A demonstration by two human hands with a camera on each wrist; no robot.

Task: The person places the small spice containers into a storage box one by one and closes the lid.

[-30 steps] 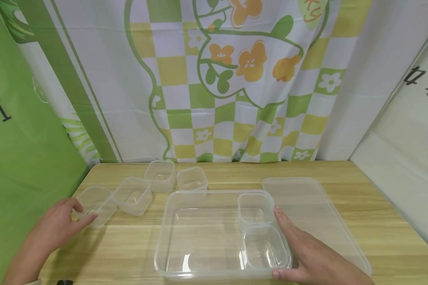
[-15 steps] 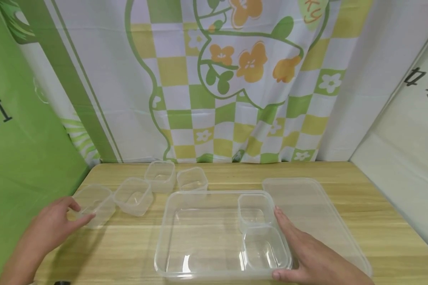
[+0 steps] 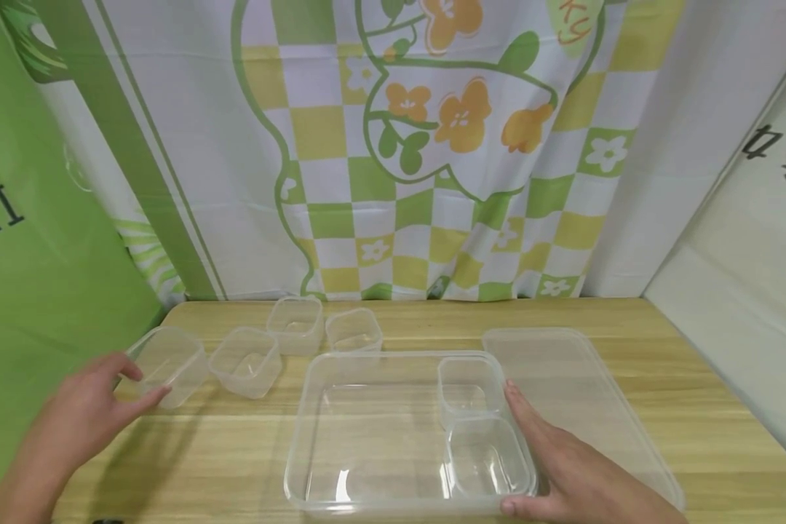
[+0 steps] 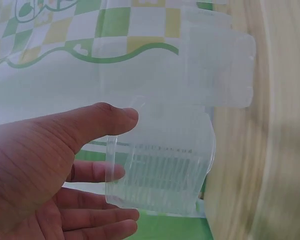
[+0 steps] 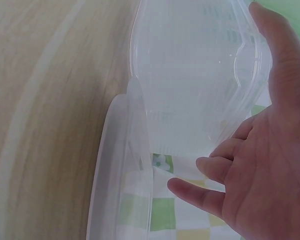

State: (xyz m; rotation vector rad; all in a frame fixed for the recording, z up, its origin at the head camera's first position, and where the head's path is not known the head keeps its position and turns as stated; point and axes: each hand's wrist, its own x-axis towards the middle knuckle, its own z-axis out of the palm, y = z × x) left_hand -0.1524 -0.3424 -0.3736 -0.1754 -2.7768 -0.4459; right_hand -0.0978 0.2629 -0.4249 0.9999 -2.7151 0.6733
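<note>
My left hand [image 3: 78,411] pinches the near-left rim of a clear, square small plastic container [image 3: 175,367] between thumb and fingers. In the left wrist view this container [image 4: 162,160] is tilted, and its underside against the table is hard to make out. A large clear rectangular food storage box [image 3: 367,444] stands in the middle of the table. Two small containers, a rear one [image 3: 470,386] and a front one [image 3: 487,458], sit along its right side. My right hand [image 3: 576,462] rests on the box's right wall, its fingers extended and thumb near the front corner.
Beside the held container is another small container [image 3: 245,364]; two more, a left one [image 3: 295,327] and a right one [image 3: 354,333], stand farther back. A flat translucent lid [image 3: 586,393] lies right of the box. A patterned curtain [image 3: 419,240] hangs behind the wooden table [image 3: 223,458].
My left hand has shifted slightly left and away from me with the small container, which has tilted and drawn apart from its neighbour. My right hand and the large box have stayed put.
</note>
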